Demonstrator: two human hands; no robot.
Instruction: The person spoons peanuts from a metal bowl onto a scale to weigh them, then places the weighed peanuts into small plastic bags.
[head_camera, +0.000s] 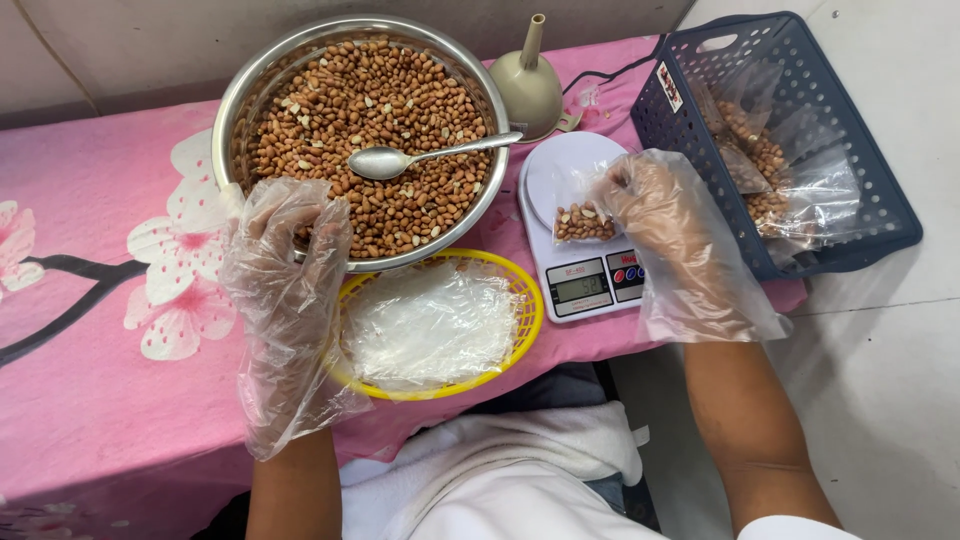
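Nearest you, the yellow basket (525, 300) holds a stack of empty clear bags (430, 325), ready to draw from. Your left hand (290, 250), in a loose plastic glove, rests with its fingers curled over the near rim of the steel bowl (240, 100); it grips nothing that you can see. Your right hand (655, 215), gloved too, pinches the top of the small bag of peanuts (583, 220) that sits on the white kitchen scale (580, 160). Judging by this, keep that pinch light and let the bag's whole weight settle on the plate, so the display reads true; do not lean or pull upward. Beyond, the spoon (425, 155) lies across the peanuts (350, 100) in the bowl, within easy reach for adding or taking a few. Farther off stand the beige funnel (528, 85) and the blue crate (860, 215) of filled bags.
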